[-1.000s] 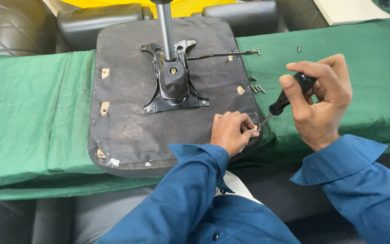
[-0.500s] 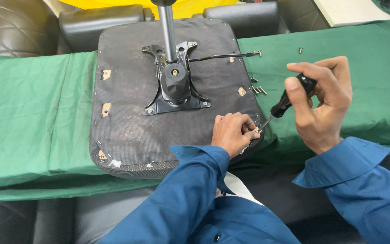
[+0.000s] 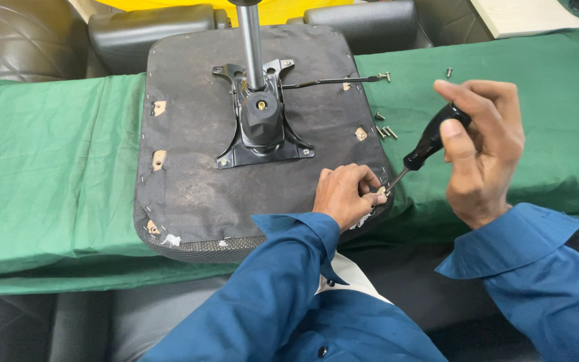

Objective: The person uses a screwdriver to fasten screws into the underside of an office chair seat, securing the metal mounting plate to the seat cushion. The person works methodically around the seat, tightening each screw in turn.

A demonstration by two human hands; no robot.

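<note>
Right hand [image 3: 480,151] wrapped round black screwdriver [image 3: 429,144] handle, tip angled down-left to seat edge. Left hand [image 3: 346,194] pinched at that tip, prob. on a small screw, too tiny to tell. Both over near right corner of upturned chair seat [image 3: 196,181] w/ metal bracket [image 3: 261,124], on green cloth [image 3: 48,167]; loose screws [image 3: 384,131] beside seat
</note>
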